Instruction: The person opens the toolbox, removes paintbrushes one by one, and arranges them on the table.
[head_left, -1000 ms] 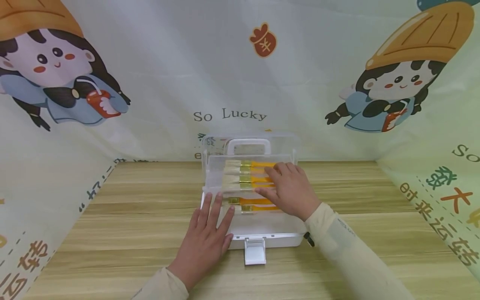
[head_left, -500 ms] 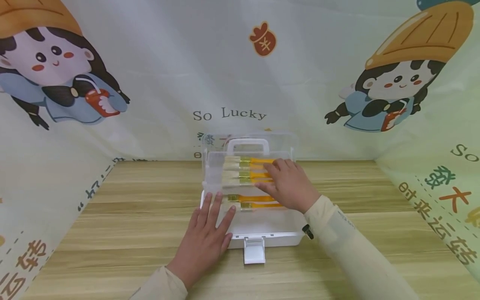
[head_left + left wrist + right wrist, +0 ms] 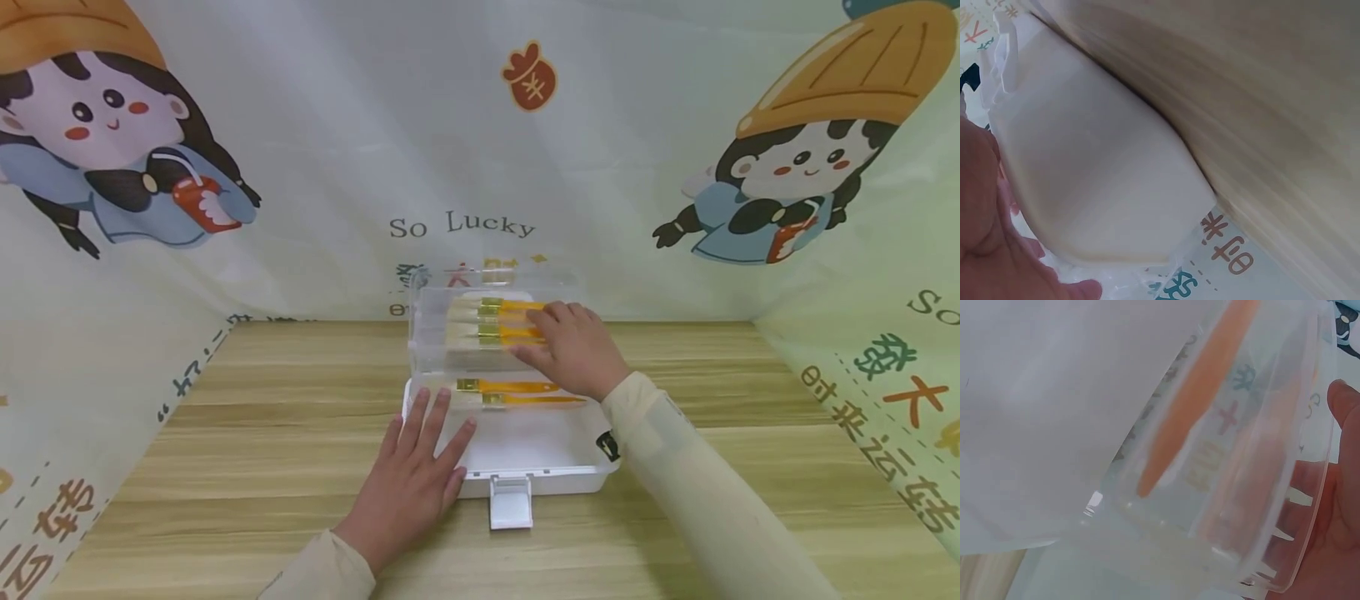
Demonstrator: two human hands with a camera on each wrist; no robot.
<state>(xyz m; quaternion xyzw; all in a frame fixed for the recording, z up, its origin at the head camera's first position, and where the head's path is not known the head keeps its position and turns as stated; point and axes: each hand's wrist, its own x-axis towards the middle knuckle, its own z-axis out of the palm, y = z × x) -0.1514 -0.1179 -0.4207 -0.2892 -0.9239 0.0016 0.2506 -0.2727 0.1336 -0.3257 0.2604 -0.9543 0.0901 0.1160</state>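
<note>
A white plastic box (image 3: 525, 482) stands with its clear lid (image 3: 562, 279) raised at the back. Above its base sit translucent trays with paintbrushes. Several brushes (image 3: 490, 331) with pale bristles and orange handles lie in the upper tray (image 3: 1297, 506), and two more brushes (image 3: 517, 387) lie lower. My right hand (image 3: 573, 346) grips the upper tray near its right end, thumb and fingers on either side of its wall in the right wrist view. My left hand (image 3: 412, 467) rests spread on the box's left rim, fingers straight. The box's outer side wall (image 3: 1097, 156) fills the left wrist view.
A white latch (image 3: 511, 502) hangs down at the box's front. A small black object (image 3: 607, 446) shows by the right sleeve. Printed cloth (image 3: 322, 167) encloses the wooden tabletop (image 3: 285, 400) at the back and sides.
My right hand has moved up and back with the tray, and the brushes have shifted with it. More of the box's floor shows, and the lid's handle is mostly covered. My left hand stays put.
</note>
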